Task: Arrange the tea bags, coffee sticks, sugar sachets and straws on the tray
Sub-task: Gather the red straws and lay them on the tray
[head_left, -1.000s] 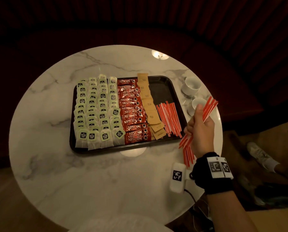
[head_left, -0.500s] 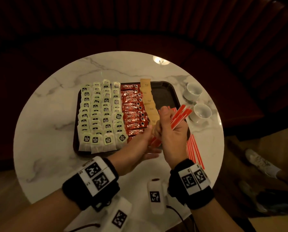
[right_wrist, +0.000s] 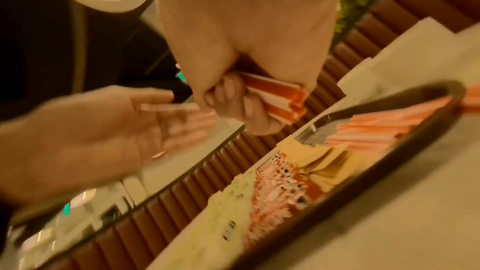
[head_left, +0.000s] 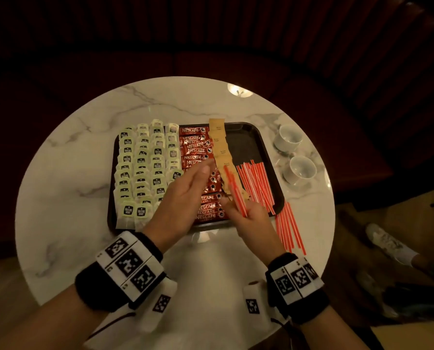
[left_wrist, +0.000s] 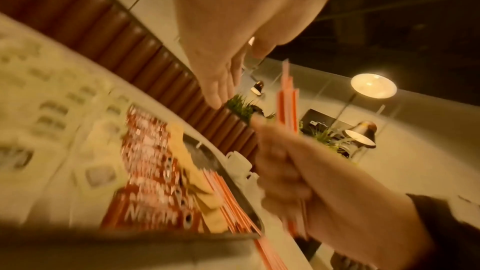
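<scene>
A black tray (head_left: 251, 137) holds rows of pale green tea bags (head_left: 145, 168), red coffee sticks (head_left: 195, 145), a column of brown sugar sachets (head_left: 219, 142) and a fan of red-and-white straws (head_left: 256, 183). My right hand (head_left: 248, 218) grips a small bundle of straws (head_left: 233, 190) over the tray's near right part; the right wrist view shows fingers curled round that bundle (right_wrist: 280, 100). My left hand (head_left: 185, 195) hovers flat over the coffee sticks with straight fingers and holds nothing. More straws (head_left: 289, 228) lie on the table by the tray's right corner.
Two white cups (head_left: 288, 137) (head_left: 301, 169) stand on the round marble table (head_left: 72, 198) right of the tray. The tray's far right part is bare. A dark padded bench curves behind the table. The table edge is close to my wrists.
My left hand has left the bundle and spread flat over the coffee sticks. My right hand has tipped the straws down toward the tray beside the sugar sachets.
</scene>
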Demonstrator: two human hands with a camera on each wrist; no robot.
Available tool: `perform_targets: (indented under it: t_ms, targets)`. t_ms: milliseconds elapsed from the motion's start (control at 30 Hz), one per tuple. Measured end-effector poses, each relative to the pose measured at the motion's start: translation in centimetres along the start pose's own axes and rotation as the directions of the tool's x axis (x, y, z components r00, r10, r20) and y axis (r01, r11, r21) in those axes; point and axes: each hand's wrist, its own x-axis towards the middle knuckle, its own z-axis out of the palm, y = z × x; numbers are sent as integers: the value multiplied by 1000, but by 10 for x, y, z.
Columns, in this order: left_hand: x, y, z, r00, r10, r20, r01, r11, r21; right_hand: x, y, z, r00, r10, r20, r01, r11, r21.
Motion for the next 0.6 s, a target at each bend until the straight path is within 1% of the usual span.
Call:
perform_targets:
  t_ms: [67, 167, 200, 267, 333, 367, 467, 500, 567, 600]
  targets:
    - [-1, -1, 1, 996, 57, 65, -62, 995, 73, -2, 4, 1, 998, 31, 51, -27, 997, -78]
    - [-5, -8, 12, 977, 74, 199, -123, 961, 247, -1, 2, 1, 991, 81, 104, -71, 992, -103]
    - [-7, -11, 16, 972, 71, 223, -134, 949, 284, -1, 0, 1, 988, 101, 116, -90, 991, -97]
    - [-7, -13, 18, 974, 57, 220, -125, 943, 310, -3, -3, 1, 984, 119, 135, -109, 991, -84]
    - [-5, -15, 17, 981, 39, 192, -91, 959, 269, -4, -3, 0, 986, 97, 136, -84, 992, -98]
    - [-5, -16, 16, 984, 13, 178, -55, 971, 231, -4, -2, -1, 987, 80, 137, -66, 992, -104]
    - [-3, -17, 14, 978, -114, 173, 97, 990, 102, -5, -1, -5, 984, 68, 165, -49, 992, -116]
    - [-1, -15, 13, 974, -137, 179, 127, 990, 70, -6, -1, -5, 981, 67, 183, -46, 992, -117]
    - [2, -13, 11, 973, -142, 181, 137, 990, 44, -8, -2, -7, 970, 78, 232, -62, 995, -75]
    - [4, -12, 10, 972, -145, 185, 140, 989, 40, -10, -3, -7, 960, 101, 260, -97, 995, -27]
